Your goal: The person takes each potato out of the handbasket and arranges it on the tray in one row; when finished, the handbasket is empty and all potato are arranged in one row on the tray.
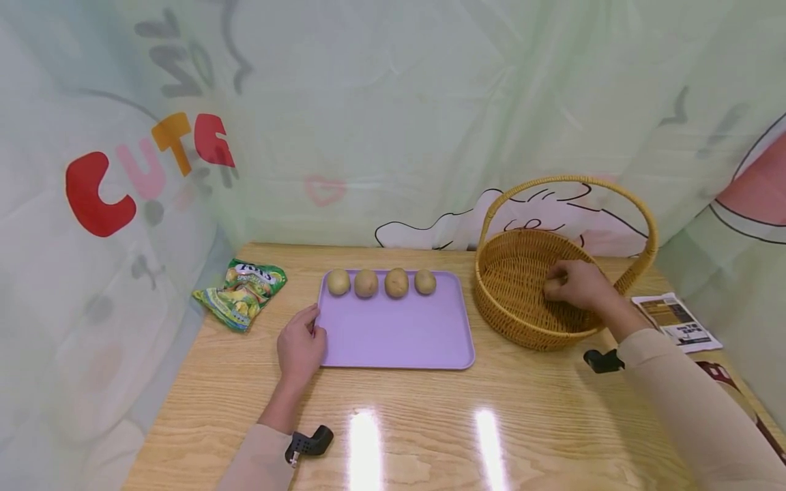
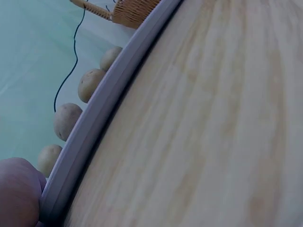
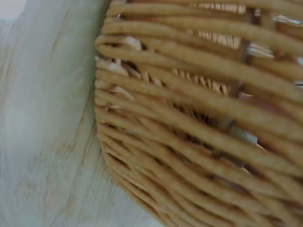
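Here the person's left hand (image 1: 300,346) is resting on the light wooden table (image 1: 430,436) with relaxed fingers touching the left edge of the flat lilac plastic tray (image 1: 399,337), while four small round yellowish potatoes (image 1: 366,283) are sitting in a row along the tray's far edge. The right hand (image 1: 576,284) is reaching inside the round woven wicker basket with a hoop handle (image 1: 512,273), just beside the tray's right edge, its fingers curling, though I cannot tell whether they are holding anything. A crumpled green snack packet (image 1: 241,292) is lying near the table's left edge.
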Demonstrator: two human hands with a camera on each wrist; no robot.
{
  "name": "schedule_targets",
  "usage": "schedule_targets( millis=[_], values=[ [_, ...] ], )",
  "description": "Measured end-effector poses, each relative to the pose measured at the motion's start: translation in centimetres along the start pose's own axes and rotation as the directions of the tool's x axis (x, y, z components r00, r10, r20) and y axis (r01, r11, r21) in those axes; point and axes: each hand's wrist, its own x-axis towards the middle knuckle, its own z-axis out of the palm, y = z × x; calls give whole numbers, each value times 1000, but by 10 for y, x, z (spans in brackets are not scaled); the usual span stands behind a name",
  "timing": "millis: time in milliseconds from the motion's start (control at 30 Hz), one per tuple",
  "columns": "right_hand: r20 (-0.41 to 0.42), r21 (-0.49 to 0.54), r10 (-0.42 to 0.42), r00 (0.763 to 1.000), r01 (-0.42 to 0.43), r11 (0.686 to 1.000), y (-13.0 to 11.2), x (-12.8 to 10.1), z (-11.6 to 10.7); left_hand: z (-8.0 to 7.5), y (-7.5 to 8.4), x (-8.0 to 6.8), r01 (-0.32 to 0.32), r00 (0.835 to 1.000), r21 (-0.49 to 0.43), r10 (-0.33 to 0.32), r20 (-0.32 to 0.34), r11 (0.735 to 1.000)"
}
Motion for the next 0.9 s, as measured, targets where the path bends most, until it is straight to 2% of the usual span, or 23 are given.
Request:
schedule_targets(
  millis=[233,567,900],
  values=[
    [-38,15,-28,999,28,999,-16,-8,-9,1,3,-2,-19,999,65,21,-26,998],
    [-46,43,-81,996,83,996,-43,-10,-14,-1,5,-4,-18,999,53,20,-37,998],
    [-77,73,-143,987,149,986,-89,-12,-17,0,2,-4,-7,999,64,9,-31,998]
  ],
)
